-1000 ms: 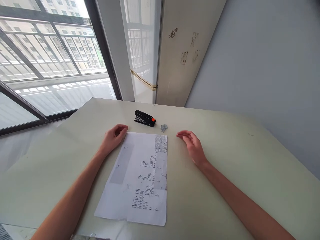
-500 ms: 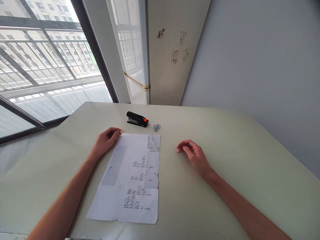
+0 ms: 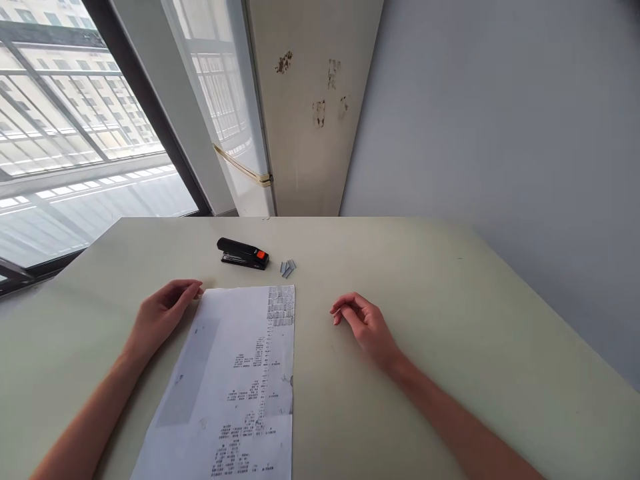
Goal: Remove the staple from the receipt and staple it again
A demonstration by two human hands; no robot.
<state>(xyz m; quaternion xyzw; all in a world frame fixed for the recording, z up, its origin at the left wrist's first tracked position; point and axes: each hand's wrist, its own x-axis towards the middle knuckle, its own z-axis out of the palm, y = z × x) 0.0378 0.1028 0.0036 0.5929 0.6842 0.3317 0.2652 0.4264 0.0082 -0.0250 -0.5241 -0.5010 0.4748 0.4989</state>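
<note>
White paper (image 3: 215, 373) is lying between my left hand (image 3: 163, 310) and right hand (image 3: 367, 327), which are resting apart, its long axis running away from me. The left is sitting nearer, loosely curled at the far left corner; I cannot tell whether it is touching. The right is resting half-curled, holding nothing. Beyond, a black stapler (image 3: 243, 254) is lying crosswise, nearer my left, staples (image 3: 288, 268) beside it.

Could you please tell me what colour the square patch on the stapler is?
The square patch on the stapler is orange-red, as the head view shows.
</note>
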